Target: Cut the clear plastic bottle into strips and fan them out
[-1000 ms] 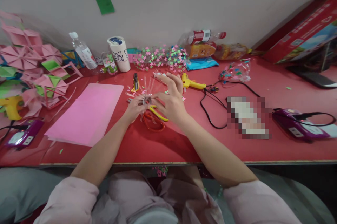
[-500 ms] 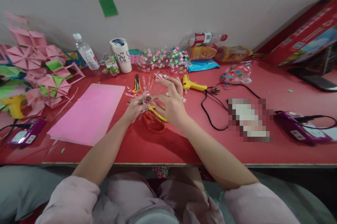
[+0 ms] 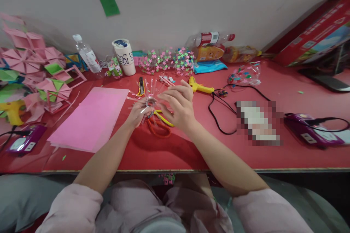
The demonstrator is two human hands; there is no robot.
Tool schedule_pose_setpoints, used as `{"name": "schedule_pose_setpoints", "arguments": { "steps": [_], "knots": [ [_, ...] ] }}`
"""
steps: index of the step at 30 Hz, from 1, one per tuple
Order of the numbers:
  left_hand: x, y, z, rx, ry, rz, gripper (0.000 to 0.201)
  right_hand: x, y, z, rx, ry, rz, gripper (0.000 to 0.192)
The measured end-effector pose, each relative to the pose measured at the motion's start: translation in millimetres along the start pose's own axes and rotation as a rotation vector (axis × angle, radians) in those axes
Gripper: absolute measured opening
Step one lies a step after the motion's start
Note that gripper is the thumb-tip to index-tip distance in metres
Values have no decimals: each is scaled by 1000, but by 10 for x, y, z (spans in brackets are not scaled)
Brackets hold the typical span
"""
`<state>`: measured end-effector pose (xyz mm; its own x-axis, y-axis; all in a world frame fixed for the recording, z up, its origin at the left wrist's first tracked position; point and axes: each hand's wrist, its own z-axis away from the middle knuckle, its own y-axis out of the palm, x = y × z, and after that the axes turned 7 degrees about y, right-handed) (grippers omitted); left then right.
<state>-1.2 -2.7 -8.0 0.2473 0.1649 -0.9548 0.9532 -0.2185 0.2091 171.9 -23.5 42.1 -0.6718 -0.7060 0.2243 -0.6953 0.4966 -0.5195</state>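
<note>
Over the middle of the red table (image 3: 246, 156), both hands meet on a clear plastic piece with several thin strips fanning out of a small round neck (image 3: 150, 94). My left hand (image 3: 140, 112) grips it from below at the neck. My right hand (image 3: 177, 103) pinches one of its strips on the right side, fingers bent inward. Under the hands lie scissors with orange and yellow handles (image 3: 158, 125).
A stack of pink paper sheets (image 3: 91, 118) lies left of the hands. A utility knife (image 3: 141, 86) and a yellow glue gun (image 3: 199, 86) with a black cable lie just behind. Bottles, a paper cup (image 3: 124, 56) and star-covered craftwork line the wall. Pink folded paper shapes (image 3: 32, 69) are piled far left.
The clear strip piece has been lifted and turned slightly. My right hand's fingers have curled from spread out to a pinch on a strip.
</note>
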Motion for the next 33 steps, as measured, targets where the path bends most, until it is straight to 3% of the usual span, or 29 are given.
{"name": "schedule_pose_setpoints", "arguments": {
  "steps": [8, 22, 29, 33],
  "knots": [
    [-7, 25, 16, -29, -31, -44, 34, -39, 95, -3, -20, -36, -66, 12],
    [27, -5, 6, -24, -40, -21, 31, 0, 65, -11, -4, -8, -88, 7],
    [20, 4, 11, -25, -39, -61, 31, 4, 40, -15, 25, -24, -87, 15],
    [-10, 28, 16, -39, -55, -39, 34, 0, 64, -7, 30, -5, -71, 8]
  ]
}}
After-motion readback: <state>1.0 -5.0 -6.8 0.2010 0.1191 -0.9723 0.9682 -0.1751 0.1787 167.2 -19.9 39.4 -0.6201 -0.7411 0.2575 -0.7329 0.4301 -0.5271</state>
